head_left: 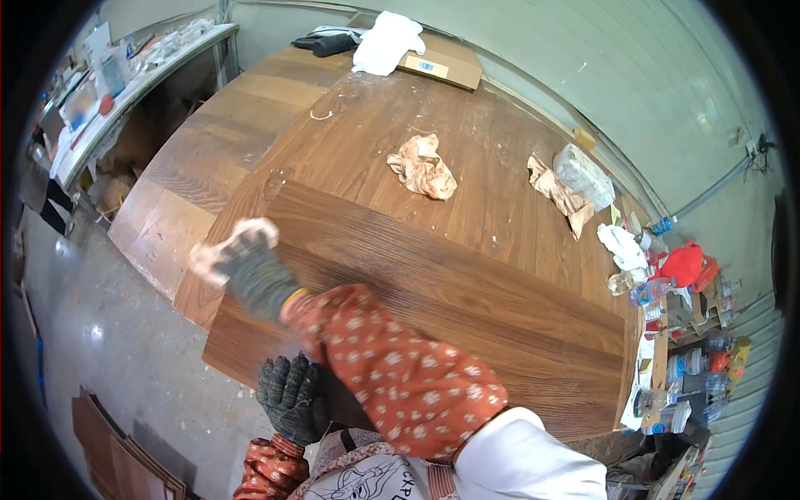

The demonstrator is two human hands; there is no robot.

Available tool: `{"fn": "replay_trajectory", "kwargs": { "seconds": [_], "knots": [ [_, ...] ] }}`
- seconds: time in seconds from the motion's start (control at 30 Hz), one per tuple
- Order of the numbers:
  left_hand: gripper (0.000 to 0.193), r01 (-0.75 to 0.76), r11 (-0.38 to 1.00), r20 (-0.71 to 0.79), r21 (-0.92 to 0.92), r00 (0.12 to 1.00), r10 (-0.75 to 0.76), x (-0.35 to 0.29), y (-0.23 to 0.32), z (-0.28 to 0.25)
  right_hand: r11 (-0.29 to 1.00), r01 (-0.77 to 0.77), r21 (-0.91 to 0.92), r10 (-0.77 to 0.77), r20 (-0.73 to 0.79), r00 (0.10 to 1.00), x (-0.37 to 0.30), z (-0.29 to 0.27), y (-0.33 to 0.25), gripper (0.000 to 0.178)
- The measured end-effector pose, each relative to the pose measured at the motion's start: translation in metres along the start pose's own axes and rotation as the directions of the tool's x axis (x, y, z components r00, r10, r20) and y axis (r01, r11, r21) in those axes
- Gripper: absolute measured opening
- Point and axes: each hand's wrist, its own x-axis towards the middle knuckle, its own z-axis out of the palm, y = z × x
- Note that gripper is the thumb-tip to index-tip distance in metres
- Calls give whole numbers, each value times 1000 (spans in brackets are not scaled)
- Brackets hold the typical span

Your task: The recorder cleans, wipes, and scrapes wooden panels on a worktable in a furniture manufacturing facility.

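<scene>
A long dark-brown wood-grain board (pixel 433 300) lies on a larger brown wooden work surface (pixel 350 142). My right arm, in a red patterned sleeve, reaches across it to the left. My gloved right hand (pixel 254 271) presses a pale, crumpled rag (pixel 225 250) at the board's far left end; motion blurs the rag's outline. Lower down, my left hand (pixel 289 396), in a dark grey glove, lies over the board's near left edge. Its fingers are stretched out and hold nothing. Two more stained rags, one in the middle (pixel 422 167) and one at the right (pixel 560 196), lie beyond the board.
At the back are a white cloth (pixel 388 42) and a cardboard piece (pixel 442 62). A clear plastic-wrapped bundle (pixel 583 175), bottles (pixel 650 292) and a red bag (pixel 683 265) crowd the right side. Brown boards (pixel 125 454) stand at lower left. A cluttered bench (pixel 150 75) is far left.
</scene>
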Motion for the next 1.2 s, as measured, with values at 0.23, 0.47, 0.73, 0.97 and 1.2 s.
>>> {"fn": "replay_trajectory", "kwargs": {
  "seconds": [0.23,0.47,0.73,0.97,1.2],
  "knots": [
    [35,-75,996,-23,-54,997,74,6,6,2,993,114,27,-108,-156,982,-63,44,41,27],
    [37,-72,997,-3,17,997,72,19,12,2,797,-448,-405,449,-99,888,-328,-192,114,42],
    [34,-36,998,13,47,999,35,27,17,2,-150,-894,-423,879,-472,75,-656,-315,17,53],
    [32,26,997,-105,-66,994,-33,27,33,-5,306,-709,-635,792,-243,559,-471,-268,44,50],
    [40,11,966,-97,-258,995,-37,-21,56,-15,650,-551,-523,614,-66,786,-307,-143,128,56]
  ]
}}
